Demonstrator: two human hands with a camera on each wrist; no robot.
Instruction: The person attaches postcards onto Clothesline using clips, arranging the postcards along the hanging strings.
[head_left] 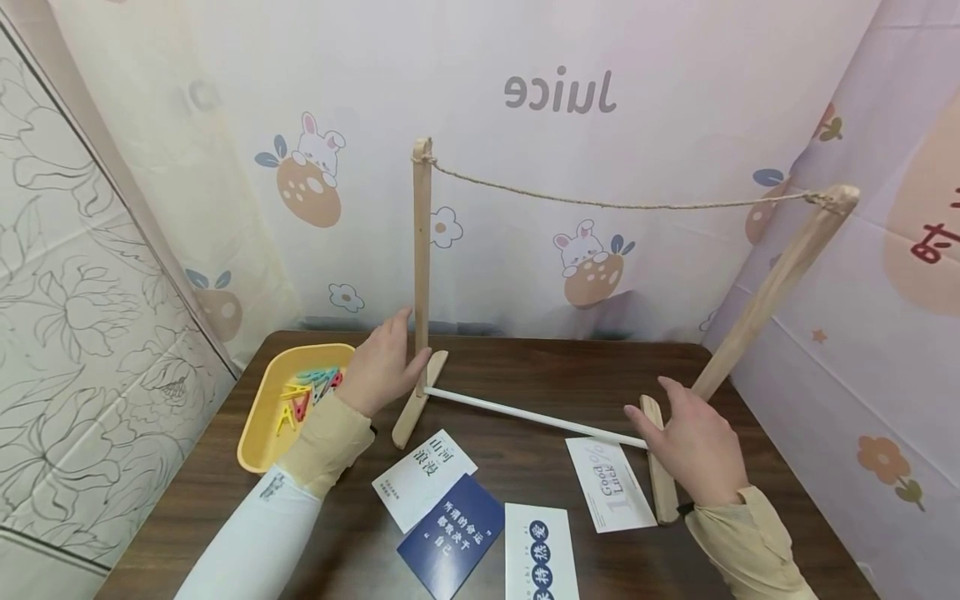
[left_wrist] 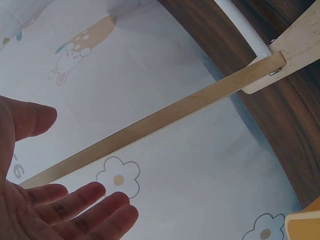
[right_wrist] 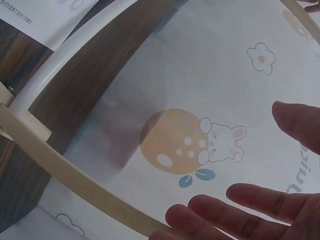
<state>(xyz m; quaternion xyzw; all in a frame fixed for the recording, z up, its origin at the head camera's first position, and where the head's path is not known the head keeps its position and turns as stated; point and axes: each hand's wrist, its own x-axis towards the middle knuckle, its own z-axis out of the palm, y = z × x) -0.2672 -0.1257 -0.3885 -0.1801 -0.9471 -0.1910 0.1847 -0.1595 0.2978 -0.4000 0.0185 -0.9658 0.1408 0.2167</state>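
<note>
A wooden stand has a left post (head_left: 422, 250), a right post (head_left: 772, 292), a white bar (head_left: 532, 416) between their feet and a twine line (head_left: 570, 201) strung across the tops. Beside the left post's lower part is my left hand (head_left: 382, 362), thumb and fingers spread apart. In the left wrist view that hand (left_wrist: 65, 185) has nothing in its grasp, and the post (left_wrist: 165, 117) runs past the fingertips. My right hand (head_left: 697, 442) hovers by the right post's base, thumb apart from the fingers. The right wrist view shows this hand (right_wrist: 270, 200) holding nothing.
A yellow basket (head_left: 258, 417) of colored clothespins (head_left: 300, 404) stands at the table's left. Several cards lie in front of the stand: a white card (head_left: 408, 492), a blue card (head_left: 457, 529), another white card (head_left: 540, 550) and a Good Luck card (head_left: 611, 487). Printed curtains hang behind.
</note>
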